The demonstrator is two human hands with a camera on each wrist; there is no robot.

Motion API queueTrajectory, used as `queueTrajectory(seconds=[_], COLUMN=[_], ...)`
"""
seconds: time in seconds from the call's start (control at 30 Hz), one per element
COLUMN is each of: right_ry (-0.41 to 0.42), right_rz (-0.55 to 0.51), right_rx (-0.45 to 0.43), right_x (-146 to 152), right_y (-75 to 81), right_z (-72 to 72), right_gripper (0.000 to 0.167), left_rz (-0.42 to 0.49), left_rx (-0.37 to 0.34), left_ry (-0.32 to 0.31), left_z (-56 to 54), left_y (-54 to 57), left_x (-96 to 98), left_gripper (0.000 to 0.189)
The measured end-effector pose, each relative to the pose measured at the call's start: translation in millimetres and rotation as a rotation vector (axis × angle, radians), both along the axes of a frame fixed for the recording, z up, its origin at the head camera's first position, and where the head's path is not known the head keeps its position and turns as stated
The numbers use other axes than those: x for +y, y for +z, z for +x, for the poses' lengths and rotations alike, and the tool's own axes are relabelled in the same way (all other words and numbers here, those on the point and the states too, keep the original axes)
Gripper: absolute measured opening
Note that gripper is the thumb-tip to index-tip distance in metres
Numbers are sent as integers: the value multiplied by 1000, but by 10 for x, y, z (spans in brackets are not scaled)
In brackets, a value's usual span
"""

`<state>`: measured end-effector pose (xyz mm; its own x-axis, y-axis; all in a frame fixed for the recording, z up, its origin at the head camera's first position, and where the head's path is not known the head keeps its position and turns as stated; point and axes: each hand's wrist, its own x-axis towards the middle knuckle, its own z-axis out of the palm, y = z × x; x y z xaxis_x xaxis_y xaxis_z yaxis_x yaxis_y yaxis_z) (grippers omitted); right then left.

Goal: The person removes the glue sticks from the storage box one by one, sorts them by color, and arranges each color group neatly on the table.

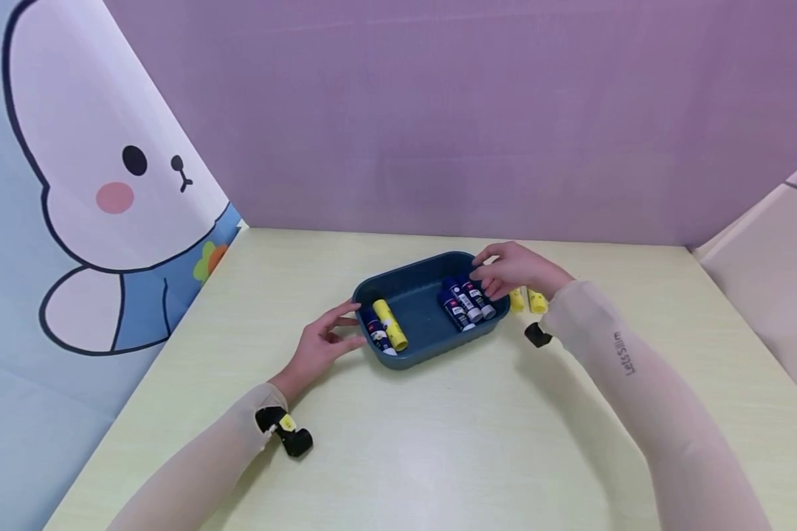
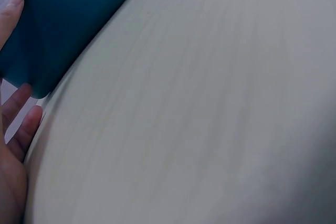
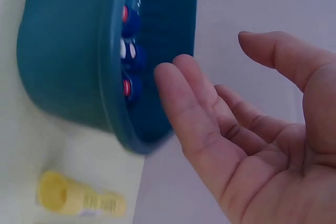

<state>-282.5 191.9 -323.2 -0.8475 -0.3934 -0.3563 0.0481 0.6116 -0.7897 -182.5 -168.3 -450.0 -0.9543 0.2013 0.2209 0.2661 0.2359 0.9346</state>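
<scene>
A dark teal oblong tray (image 1: pixel 432 350) with rounded corners stands on the table. My left hand (image 1: pixel 319 346) is at its left end, fingers and thumb spread, fingertips at the outer wall. Inside that end lie a yellow tube (image 1: pixel 390 325) and a dark blue tube (image 1: pixel 376 332), side by side. Several small dark blue tubes (image 1: pixel 461 301) with pale ends lie together at the right end. Over the right rim reaches my right hand (image 1: pixel 514 267), holding nothing. In the right wrist view its fingers (image 3: pixel 184 111) are extended, with the thumb apart.
Two yellow tubes (image 1: pixel 537 301) lie on the table (image 1: pixel 405 442) just right of the tray, below the right hand. A purple panel (image 1: pixel 471 133) rises behind the table's far edge. At left hangs a cloth printed with a cartoon animal (image 1: pixel 93 184).
</scene>
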Motion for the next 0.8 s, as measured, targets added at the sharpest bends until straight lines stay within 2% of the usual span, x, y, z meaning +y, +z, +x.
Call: queueTrajectory(seconds=[0.3, 0.53, 0.77, 0.8], right_ry=[52, 88, 87, 88], right_rz=[13, -22, -58, -64], right_rx=[-7, -41, -117, -130], right_x=[-325, -500, -649, -668], right_y=[-97, -192, -330, -344], right_z=[39, 97, 120, 121], right_gripper=[50, 49, 49, 49], left_rz=[4, 5, -17, -18], left_rx=[24, 15, -13, -14], left_ry=[-3, -3, -1, 0], left_z=[7, -3, 129, 127], left_y=[-3, -9, 259, 256], left_x=[-16, 7, 116, 121], left_gripper=[56, 56, 56, 55])
